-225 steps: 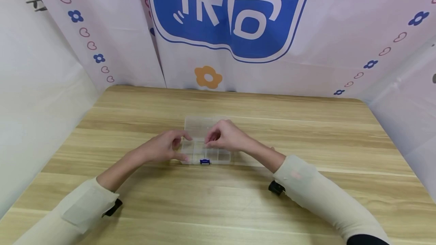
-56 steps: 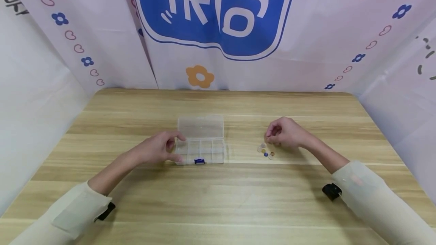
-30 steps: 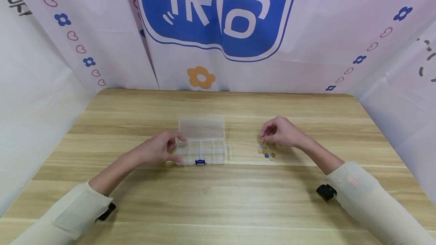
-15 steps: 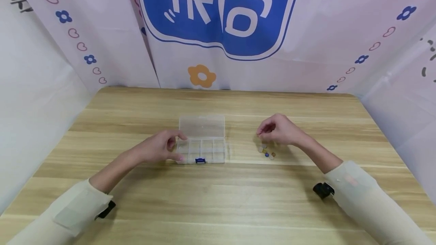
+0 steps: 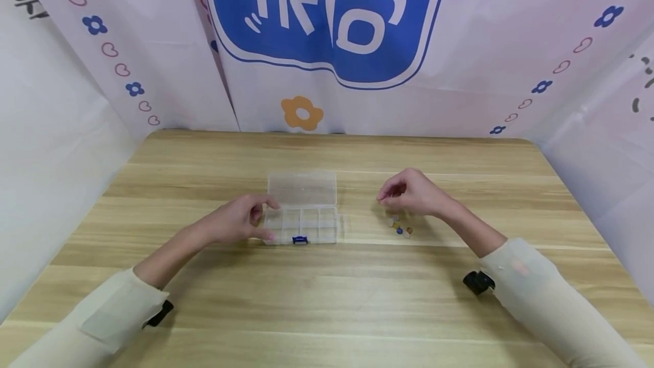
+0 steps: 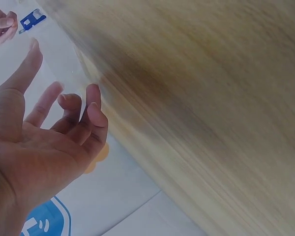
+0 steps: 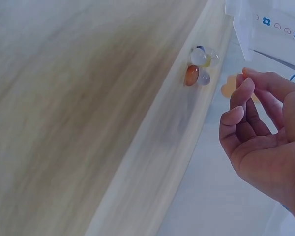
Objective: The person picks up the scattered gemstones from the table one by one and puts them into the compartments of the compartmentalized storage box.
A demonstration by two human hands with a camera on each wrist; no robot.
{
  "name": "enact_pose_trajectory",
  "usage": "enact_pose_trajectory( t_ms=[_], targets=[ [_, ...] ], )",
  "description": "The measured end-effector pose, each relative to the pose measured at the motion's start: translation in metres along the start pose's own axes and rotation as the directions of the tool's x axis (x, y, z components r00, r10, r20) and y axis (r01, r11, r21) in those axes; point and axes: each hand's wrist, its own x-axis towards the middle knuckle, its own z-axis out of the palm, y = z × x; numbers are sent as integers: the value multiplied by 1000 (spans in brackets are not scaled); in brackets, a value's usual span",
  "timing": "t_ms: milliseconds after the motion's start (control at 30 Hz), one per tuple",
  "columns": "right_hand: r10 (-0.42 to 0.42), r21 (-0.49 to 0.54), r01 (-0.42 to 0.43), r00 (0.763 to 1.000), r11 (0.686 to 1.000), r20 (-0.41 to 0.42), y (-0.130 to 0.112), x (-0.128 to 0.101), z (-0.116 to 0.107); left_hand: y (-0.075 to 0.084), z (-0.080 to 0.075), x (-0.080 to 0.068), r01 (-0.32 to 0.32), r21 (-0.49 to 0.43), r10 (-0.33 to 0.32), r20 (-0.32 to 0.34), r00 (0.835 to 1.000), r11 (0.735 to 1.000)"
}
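Observation:
A clear plastic compartment box [image 5: 309, 217] lies on the table with its lid [image 5: 302, 188] folded back and a blue latch [image 5: 300, 239] at its front. My left hand [image 5: 234, 221] holds the box's left end, thumb at the front edge and index finger at the hinge side. To the right of the box, my right hand [image 5: 415, 193] is raised off the table with thumb and index fingertips together. They pinch a small glass bead, almost wholly hidden by the fingertips. Below that hand lie several glass beads [image 5: 399, 231], clear, yellow, blue and orange; an orange bead [image 7: 191, 75] shows large in the right wrist view.
The wooden table [image 5: 327, 300] ends at the back against a white printed cloth [image 5: 460, 101], with more white cloth at both sides. Black wrist cameras [image 5: 478, 282] sit on the cream sleeves.
My right hand was over the box earlier, then went to the beads on the right. Since then it has been drifting left and away from them, fingertips pinched. My left hand stays at the box.

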Motion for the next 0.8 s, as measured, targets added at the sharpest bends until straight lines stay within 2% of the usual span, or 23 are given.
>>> enact_pose_trajectory(
  t_ms=[567, 800],
  targets=[
    [-47, 20, 46, 998, 999, 29, -6, 10, 10, 2, -1, 0, -19, 1, 19, -5, 1000, 1000],
    [-46, 44, 44, 998, 998, 38, -12, 14, 16, 3, -1, 0, 0, 18, -1, 6, 1000, 1000]
  ],
)
